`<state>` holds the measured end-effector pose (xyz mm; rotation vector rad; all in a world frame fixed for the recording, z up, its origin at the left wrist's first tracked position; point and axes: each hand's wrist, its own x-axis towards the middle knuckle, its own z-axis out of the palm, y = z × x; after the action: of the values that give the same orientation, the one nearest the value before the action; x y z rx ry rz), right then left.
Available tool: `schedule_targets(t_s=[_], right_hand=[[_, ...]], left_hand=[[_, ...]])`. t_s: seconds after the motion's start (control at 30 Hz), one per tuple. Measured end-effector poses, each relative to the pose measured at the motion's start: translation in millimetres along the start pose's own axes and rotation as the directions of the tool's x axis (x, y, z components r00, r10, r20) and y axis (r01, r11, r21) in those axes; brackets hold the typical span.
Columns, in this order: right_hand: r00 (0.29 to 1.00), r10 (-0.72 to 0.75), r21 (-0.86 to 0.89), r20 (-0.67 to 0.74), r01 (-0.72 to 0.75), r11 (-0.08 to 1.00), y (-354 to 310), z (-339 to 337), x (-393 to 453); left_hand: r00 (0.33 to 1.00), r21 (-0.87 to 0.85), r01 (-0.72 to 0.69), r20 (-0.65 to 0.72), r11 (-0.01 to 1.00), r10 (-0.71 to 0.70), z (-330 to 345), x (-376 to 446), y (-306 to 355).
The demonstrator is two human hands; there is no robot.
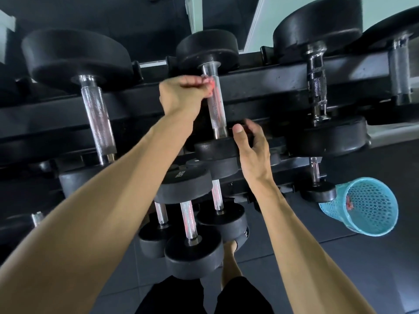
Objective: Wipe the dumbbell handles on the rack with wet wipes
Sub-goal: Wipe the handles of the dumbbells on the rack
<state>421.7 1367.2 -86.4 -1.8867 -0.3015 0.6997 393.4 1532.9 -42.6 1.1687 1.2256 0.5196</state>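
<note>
The rack is the biggest thing here, a black tiered frame running across the view behind and below both hands, with dumbbells on every level. On its top tier, straight under the fingers, sits the middle dumbbell, its chrome handle running from the far black head toward the near one. A larger dumbbell lies well to the left of the left fingers, and another to the right of the right fingers, with one more at the frame's right edge. Lower tiers beneath the forearms carry smaller dumbbells, their handles pointing the same way.

A blue mesh basket stands on the dark floor, down and to the right of the right fingers, well apart from them, with a small reddish scrap inside.

The left hand is curled at the upper part of the middle handle, its fingers closed against it. Something pinkish shows at the fingertips; whether that is a wipe cannot be told. The right hand hovers at the near head of the same dumbbell, fingers loosely spread and slightly bent, thumb just beside the handle's lower end, gripping nothing.
</note>
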Motion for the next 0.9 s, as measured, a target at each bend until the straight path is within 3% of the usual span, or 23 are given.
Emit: schedule_targets(t_s=[0.13,0.33,0.53,0.73,0.9], right_hand=[[0.999,-0.032,-0.047,0.024,0.033,0.998,2,-1,1],[0.996,-0.007,-0.066,0.090,0.013,0.998,0,-5,4],[0.997,-0.042,-0.085,0.072,0.048,0.995,3,-4,3],[0.994,-0.009,-0.068,0.105,0.017,0.998,0,-6,5],[0.997,-0.022,-0.075,0.079,0.027,0.997,2,-3,4]], left_hand=[[0.993,0.074,0.043,0.102,0.996,-0.051,-14,-28,-23],[0.992,-0.163,0.063,-0.101,0.985,-0.080,9,24,6],[0.996,0.027,0.068,0.051,0.997,-0.069,-10,-23,-20],[0.990,-0.051,-0.019,-0.139,0.999,0.012,11,17,7],[0.998,0.139,-0.068,0.026,0.988,0.065,-7,-21,-20]])
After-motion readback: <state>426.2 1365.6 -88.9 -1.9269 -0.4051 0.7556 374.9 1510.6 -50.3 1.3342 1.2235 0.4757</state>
